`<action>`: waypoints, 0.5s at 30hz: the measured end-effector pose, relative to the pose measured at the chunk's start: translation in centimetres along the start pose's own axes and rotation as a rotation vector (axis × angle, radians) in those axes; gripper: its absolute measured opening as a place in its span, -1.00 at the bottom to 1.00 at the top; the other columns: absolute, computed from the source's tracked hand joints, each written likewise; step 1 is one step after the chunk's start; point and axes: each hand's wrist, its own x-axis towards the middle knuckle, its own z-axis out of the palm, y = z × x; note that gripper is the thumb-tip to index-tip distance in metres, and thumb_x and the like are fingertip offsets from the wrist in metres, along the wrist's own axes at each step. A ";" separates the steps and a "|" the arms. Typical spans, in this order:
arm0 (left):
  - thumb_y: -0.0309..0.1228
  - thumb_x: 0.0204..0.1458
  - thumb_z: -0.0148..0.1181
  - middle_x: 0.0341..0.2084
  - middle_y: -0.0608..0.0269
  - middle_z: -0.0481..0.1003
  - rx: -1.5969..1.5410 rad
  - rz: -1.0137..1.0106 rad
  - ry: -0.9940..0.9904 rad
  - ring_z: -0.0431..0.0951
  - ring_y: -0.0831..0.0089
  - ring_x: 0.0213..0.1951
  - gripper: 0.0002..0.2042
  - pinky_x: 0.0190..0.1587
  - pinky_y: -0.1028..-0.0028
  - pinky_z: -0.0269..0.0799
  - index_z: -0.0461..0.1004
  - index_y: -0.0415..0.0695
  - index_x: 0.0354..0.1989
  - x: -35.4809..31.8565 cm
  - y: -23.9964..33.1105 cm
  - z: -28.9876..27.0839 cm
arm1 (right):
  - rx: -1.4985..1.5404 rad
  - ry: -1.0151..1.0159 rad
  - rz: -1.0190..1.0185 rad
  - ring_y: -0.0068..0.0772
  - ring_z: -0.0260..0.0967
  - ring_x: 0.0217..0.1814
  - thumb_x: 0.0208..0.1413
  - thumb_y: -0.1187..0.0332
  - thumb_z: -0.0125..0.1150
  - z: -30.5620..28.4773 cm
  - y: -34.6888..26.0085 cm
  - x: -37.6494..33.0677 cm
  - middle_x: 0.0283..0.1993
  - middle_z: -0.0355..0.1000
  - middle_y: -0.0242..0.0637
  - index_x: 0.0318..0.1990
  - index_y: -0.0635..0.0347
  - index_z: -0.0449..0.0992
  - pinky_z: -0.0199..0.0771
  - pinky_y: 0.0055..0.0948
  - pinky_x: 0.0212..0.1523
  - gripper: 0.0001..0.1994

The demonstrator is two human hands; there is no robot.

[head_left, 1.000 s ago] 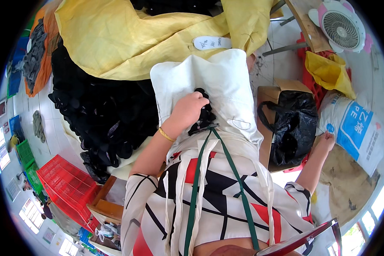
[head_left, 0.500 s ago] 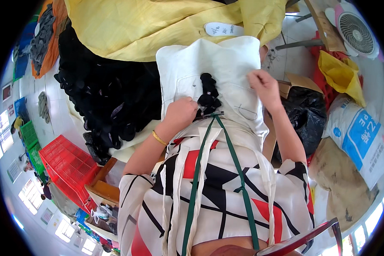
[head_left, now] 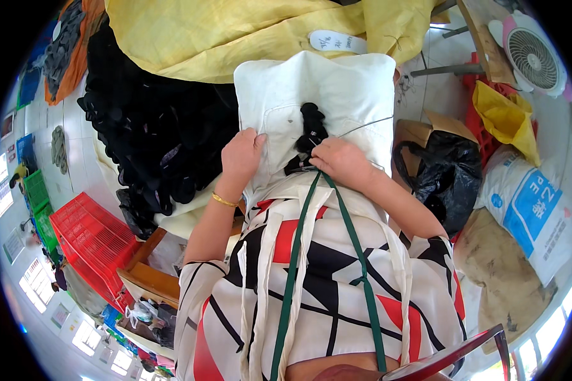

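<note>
A small bundle of black knitted pieces (head_left: 311, 127) lies on the white apron (head_left: 270, 76) spread over my lap. My right hand (head_left: 342, 162) is at the lower end of the bundle, its fingers pinched together; what is between them is too small to name. A thin dark thread (head_left: 367, 126) stretches from beside that hand toward the apron's right edge. To the left of the bundle, my left hand (head_left: 243, 152) is curled closed over the apron, apart from the black pieces; its fingertips hide anything in them. A green cord (head_left: 300, 232) runs down to the spot beneath my right hand.
A large heap of black pieces (head_left: 159, 127) lies at my left. Yellow cloth (head_left: 235, 38) with a white tag (head_left: 338, 42) spreads ahead. A red crate (head_left: 92, 241) stands at lower left. On the right are a black plastic bag (head_left: 448, 178), a white sack (head_left: 521, 209) and a fan (head_left: 532, 54).
My right hand has come in from the apron's right edge to the black bundle. My left hand has drawn away to the left. The thread, looped before, is now stretched out.
</note>
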 end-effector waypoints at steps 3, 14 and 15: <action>-0.30 0.14 0.17 -0.54 0.14 0.42 0.020 0.095 0.160 0.50 0.11 -0.47 -0.77 -0.46 0.19 0.41 0.36 -0.12 -0.49 0.9 -0.7 -1.1 | -0.034 -0.120 0.038 -0.06 0.44 -0.23 0.09 0.22 0.29 0.4 -0.3 -0.6 -0.36 0.43 -0.19 -0.29 0.16 0.55 0.47 -0.16 -0.23 -0.80; -0.31 -0.05 0.30 -0.34 0.22 0.43 -0.034 0.271 -0.258 0.52 0.21 -0.16 -0.83 -0.31 0.27 0.52 0.48 -0.06 -0.33 -0.3 5.7 -2.8 | 0.018 -0.186 0.018 -0.08 0.44 -0.18 0.04 0.22 0.32 -1.0 -1.2 -1.7 -0.34 0.42 -0.21 -0.32 0.16 0.53 0.46 -0.12 -0.19 -0.79; -0.31 -0.07 0.32 -0.35 0.22 0.44 -0.010 0.307 -0.275 0.52 0.22 -0.16 -0.81 -0.31 0.27 0.52 0.48 -0.06 -0.33 -0.5 5.8 -2.2 | 0.013 -0.186 0.009 -0.08 0.44 -0.18 0.05 0.22 0.32 -1.1 -1.2 -1.8 -0.34 0.42 -0.21 -0.30 0.16 0.54 0.46 -0.13 -0.20 -0.79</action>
